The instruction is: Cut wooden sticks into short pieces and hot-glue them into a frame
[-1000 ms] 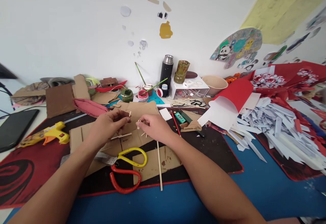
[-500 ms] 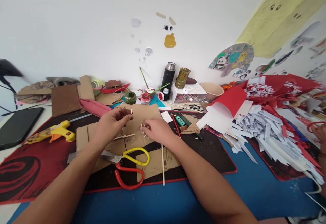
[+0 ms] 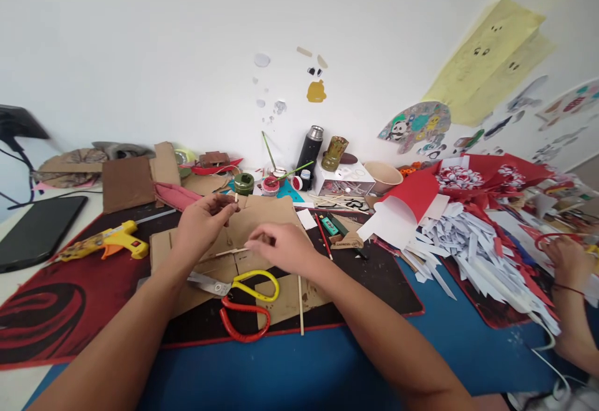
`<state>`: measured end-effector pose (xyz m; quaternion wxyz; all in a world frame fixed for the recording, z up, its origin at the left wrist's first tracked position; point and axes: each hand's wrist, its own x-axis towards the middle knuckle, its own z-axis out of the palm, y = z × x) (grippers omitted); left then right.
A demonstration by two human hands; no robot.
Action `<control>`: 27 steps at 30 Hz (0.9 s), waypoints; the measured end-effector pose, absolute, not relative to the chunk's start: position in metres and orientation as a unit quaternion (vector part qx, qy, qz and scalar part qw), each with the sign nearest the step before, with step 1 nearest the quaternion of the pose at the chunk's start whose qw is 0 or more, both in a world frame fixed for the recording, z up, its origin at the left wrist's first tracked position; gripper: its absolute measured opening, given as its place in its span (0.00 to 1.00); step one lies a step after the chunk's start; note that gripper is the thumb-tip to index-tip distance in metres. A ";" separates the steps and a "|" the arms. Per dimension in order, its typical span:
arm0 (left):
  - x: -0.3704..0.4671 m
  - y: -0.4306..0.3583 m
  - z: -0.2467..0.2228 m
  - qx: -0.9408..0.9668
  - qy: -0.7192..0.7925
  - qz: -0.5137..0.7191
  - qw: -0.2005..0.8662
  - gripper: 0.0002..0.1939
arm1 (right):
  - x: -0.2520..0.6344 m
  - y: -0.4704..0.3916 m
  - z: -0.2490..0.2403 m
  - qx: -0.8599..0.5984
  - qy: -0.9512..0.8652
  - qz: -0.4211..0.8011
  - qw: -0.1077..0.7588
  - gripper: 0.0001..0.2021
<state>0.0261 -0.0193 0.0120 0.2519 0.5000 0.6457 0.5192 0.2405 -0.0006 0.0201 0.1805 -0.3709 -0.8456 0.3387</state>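
My left hand [image 3: 206, 221] pinches a short pale stick piece [image 3: 236, 198] above the brown cardboard [image 3: 262, 211]. To its right, my right hand [image 3: 283, 246] hovers low over the cardboard with thumb and fingers drawn together; what they hold, if anything, is hidden. A thin stick [image 3: 229, 252] lies on the cardboard just left of my right fingertips. Another longer stick [image 3: 301, 308] lies upright in view below my right wrist. Large scissors with one yellow and one red handle [image 3: 256, 285] rest in front of the hands.
A yellow glue gun [image 3: 116, 239] and a black tablet [image 3: 40, 230] lie at the left. Paint jars [image 3: 244, 183], a black flask [image 3: 309, 149] and a box [image 3: 344, 180] stand behind. Paper scraps [image 3: 472, 236] pile at the right, beside another person's hand [image 3: 564, 258].
The view has turned slightly right and up. My right hand has moved left, nearer the thin stick, and the small sticks at its fingertips no longer show. My left hand still pinches its piece.
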 end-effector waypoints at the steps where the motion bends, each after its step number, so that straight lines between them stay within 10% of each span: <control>1: 0.025 -0.019 0.011 0.500 0.649 0.517 0.250 0.15 | 0.238 -0.009 0.026 -0.347 -0.865 0.329 0.152 0.17; 9: 0.012 -0.012 0.002 0.489 0.644 0.539 0.235 0.18 | 0.245 -0.063 0.034 -0.197 -0.972 0.126 -0.031 0.25; 27: -0.002 -0.017 0.018 0.404 0.595 0.651 0.244 0.14 | 0.249 -0.065 0.022 -0.233 -0.958 0.166 0.028 0.19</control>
